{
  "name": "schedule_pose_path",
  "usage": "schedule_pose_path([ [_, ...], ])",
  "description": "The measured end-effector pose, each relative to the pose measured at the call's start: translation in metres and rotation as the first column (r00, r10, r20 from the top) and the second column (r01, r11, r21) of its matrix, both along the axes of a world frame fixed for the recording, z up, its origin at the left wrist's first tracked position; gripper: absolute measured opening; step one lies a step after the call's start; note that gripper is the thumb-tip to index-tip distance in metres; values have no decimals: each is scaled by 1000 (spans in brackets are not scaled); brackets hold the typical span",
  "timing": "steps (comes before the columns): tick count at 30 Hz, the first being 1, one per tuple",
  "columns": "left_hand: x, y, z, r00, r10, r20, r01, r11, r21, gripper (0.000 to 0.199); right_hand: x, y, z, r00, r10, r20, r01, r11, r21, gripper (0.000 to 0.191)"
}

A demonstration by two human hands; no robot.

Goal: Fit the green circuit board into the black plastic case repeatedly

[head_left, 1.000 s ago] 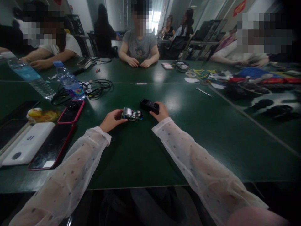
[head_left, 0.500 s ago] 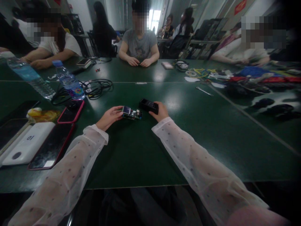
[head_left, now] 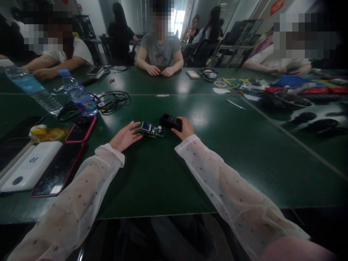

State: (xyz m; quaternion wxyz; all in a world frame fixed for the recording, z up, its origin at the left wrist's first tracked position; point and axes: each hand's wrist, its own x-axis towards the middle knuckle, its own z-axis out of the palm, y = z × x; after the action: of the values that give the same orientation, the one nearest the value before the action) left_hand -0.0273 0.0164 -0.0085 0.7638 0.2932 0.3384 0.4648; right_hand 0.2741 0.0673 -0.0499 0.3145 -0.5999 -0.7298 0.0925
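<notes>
A small green circuit board (head_left: 152, 131) with a little screen sits on the dark green table (head_left: 152, 181) near the middle. My left hand (head_left: 125, 136) is at its left end, palm partly turned up and fingers spread, with the fingertips beside the board. To the right, my right hand (head_left: 186, 128) grips the right end of a black rectangular case (head_left: 171, 121) between thumb and fingers. The left end of the case is just behind the board's right end.
Left: phones (head_left: 58, 168), a white power bank (head_left: 32, 165), bottles (head_left: 78, 92) and black cables (head_left: 115, 101). Right: a wrench (head_left: 236, 104) and a pile of cables and bags (head_left: 296, 87). A person (head_left: 160, 54) sits opposite, both hands on the table; others sit around.
My left hand has let go of the circuit board; its fingers have spread and the palm has turned upward. The case is still in my right hand.
</notes>
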Motion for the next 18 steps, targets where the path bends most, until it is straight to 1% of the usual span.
schedule_pose_path([
  [8,-4,2,0,990,15,142,-7,998,-56,34,-1,-1,1,1000,-11,1,11,1000,0,57],
  [11,-4,3,0,986,11,165,1,997,-72,34,-1,-2,2,1000,-7,3,7,1000,-3,57],
  [14,-5,4,-2,988,16,152,-1,995,-100,33,-1,0,1,1000,-9,-2,9,1000,-7,58],
  [16,-5,5,-3,990,22,140,-6,993,-117,31,0,1,-2,999,-1,-38,2,1000,12,57],
  [18,-5,6,-4,990,26,137,-8,992,-126,30,-2,1,-4,991,23,-133,-16,998,53,56],
])
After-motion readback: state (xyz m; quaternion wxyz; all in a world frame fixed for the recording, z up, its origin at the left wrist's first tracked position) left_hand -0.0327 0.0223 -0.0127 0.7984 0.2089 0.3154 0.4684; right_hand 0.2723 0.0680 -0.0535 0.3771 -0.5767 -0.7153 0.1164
